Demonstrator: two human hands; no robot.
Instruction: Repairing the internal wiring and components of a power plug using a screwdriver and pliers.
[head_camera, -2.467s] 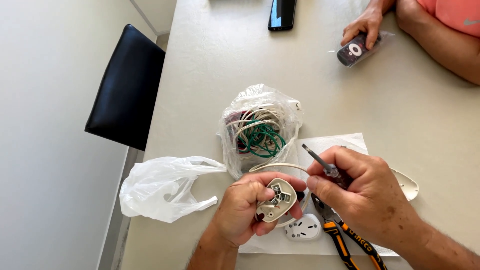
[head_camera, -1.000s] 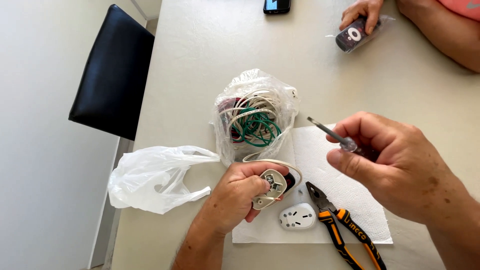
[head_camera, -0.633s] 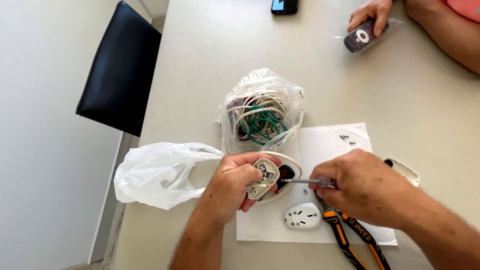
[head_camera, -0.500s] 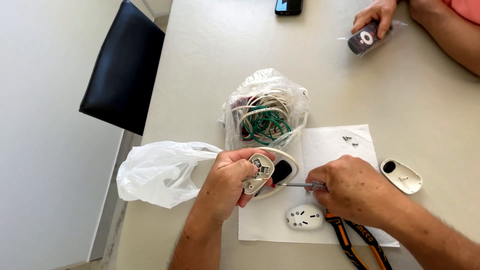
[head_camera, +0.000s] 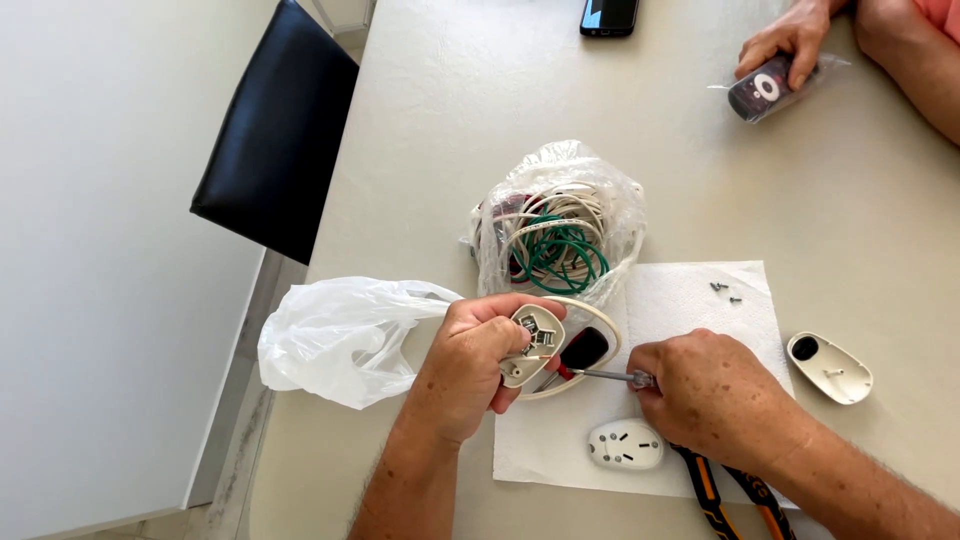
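Evidently the left hand (head_camera: 470, 365) grips the opened plug body (head_camera: 530, 345) just above the bench (head_camera: 420, 150), tilting its inside toward the screwdriver (head_camera: 590, 373), whose handle the right hand (head_camera: 715, 395) fingers enclose; loose screws (head_camera: 725, 292) wait safely on the paper towel (head_camera: 690, 310).

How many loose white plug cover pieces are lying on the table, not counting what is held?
2: one white cover on the paper towel beside the right hand, another right of the towel. Others may be hidden.

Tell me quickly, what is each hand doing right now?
Left hand: closed around an opened cream plug body.
Right hand: closed on a screwdriver, tip at the plug.
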